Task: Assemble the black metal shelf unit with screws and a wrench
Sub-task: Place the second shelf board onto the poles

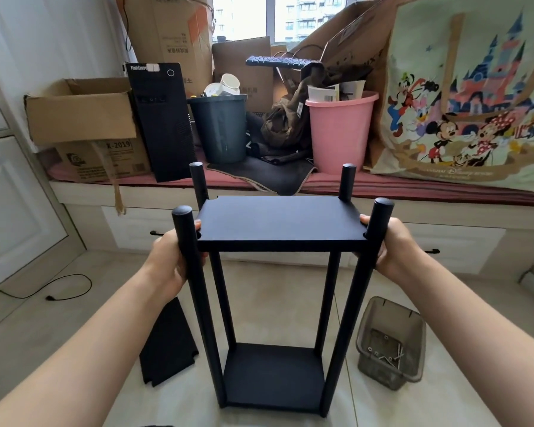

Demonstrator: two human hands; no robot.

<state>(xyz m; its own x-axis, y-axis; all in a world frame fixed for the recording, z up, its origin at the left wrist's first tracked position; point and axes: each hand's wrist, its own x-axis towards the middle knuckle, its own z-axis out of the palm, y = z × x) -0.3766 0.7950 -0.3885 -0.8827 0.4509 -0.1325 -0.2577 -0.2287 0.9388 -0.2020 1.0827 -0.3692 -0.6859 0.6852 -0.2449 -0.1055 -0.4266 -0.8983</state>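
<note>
Both forearms are reaching in from the near edge toward the shelf unit (278, 288). Left hand (173, 260) is gripping the front-left post (191, 272) just below the upper shelf panel (279, 221), thumb resting on the panel's corner. Right hand (389, 248) is doing the same on the front-right post (364, 272), fingers curled round it, thumb on the panel edge.

Unit is standing upright on the tiled floor (275, 309), directly in front of the person. Handling judgement: rigid metal, probably light enough for two hands, matte finish not slippery. Posts beside the upper panel look like the best hold; joints may be loose if screws are not all tight.

Looks: matte black, four round posts with capped tops poking above the upper panel, lower shelf panel (275, 374) near the foot, corners notched round the posts.

Left of the unit a spare black panel (167, 343) is lying on the floor. Right of the unit a clear plastic bin (392, 340) is holding hardware (386, 354), apparently screws and a wrench.
</note>
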